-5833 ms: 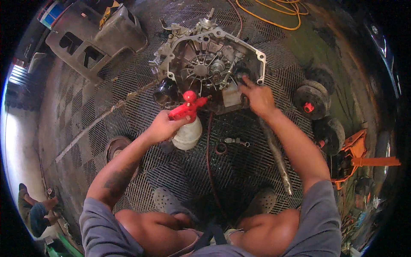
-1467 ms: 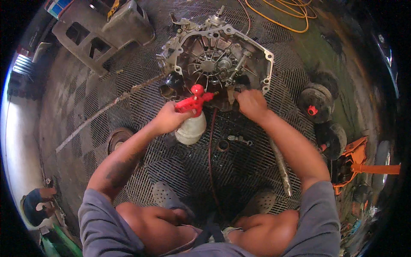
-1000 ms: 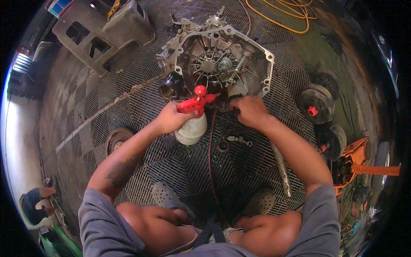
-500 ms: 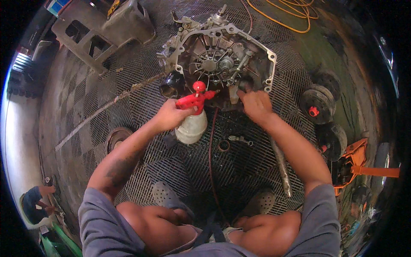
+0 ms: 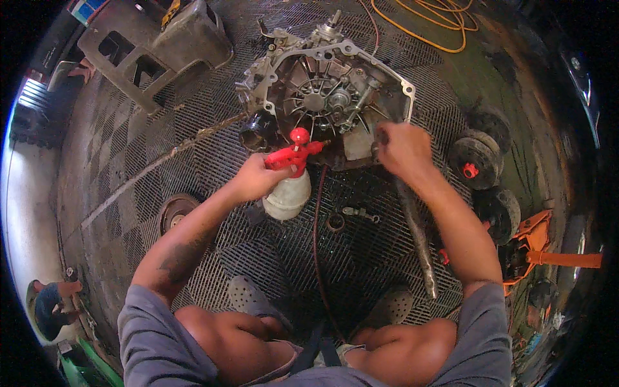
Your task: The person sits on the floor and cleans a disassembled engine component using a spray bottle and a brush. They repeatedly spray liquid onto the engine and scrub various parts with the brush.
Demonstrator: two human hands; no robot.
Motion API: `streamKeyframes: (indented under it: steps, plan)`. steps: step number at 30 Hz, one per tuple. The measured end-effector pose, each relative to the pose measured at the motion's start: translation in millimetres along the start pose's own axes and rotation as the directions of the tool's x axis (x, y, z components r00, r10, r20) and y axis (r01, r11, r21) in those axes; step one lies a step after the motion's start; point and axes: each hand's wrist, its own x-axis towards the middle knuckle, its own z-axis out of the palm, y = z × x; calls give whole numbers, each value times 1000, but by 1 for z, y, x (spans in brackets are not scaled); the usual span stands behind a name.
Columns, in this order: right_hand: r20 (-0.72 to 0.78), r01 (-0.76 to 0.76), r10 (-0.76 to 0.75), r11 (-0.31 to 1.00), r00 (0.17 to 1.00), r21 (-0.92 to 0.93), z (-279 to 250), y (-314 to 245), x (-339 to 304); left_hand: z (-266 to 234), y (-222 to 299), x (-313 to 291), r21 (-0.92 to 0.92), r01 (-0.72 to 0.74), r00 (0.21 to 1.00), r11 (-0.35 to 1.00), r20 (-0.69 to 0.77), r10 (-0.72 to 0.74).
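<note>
My left hand point(image 5: 255, 178) is wrapped round the red head of a pump spray bottle point(image 5: 287, 198) with a cloudy white body. Its nozzle points right, toward the lower edge of an open gearbox housing point(image 5: 314, 102). That metal casing lies with its ribbed, hollow side facing me; a shaft sticks up at its far end. At the housing's lower right rim is my right hand point(image 5: 407, 151), fingers curled closed. Something dark shows at the fingertips, too blurred to name. Left of those fingers a pale, wet-looking patch of the casing is visible.
A metal bar point(image 5: 419, 242) lies below my right forearm. Near my feet are a ring point(image 5: 335, 221), a small metal part point(image 5: 362, 213) and a thin hose point(image 5: 317, 238). Around stand a grey stool point(image 5: 193, 42), dark round weights point(image 5: 480, 155) and an orange jack point(image 5: 538, 242).
My right hand has shifted right along the housing's lower edge, uncovering the pale patch. The spray bottle in my left hand has stayed nearly in place.
</note>
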Motion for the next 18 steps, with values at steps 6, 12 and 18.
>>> streamKeyframes:
  steps: [6,12,18]
  plan:
    - [179,97,-81,992,981,-77,35,-10,-14,-4,-2,2,-3,-2,1000,1000,-18,2]
    - [307,268,-278,960,910,75,76,-29,-32,-1,-4,7,96,-58,994,994,-92,67]
    - [273,187,-224,970,936,154,68,-28,-24,-7,-6,8,39,-39,998,998,-48,41]
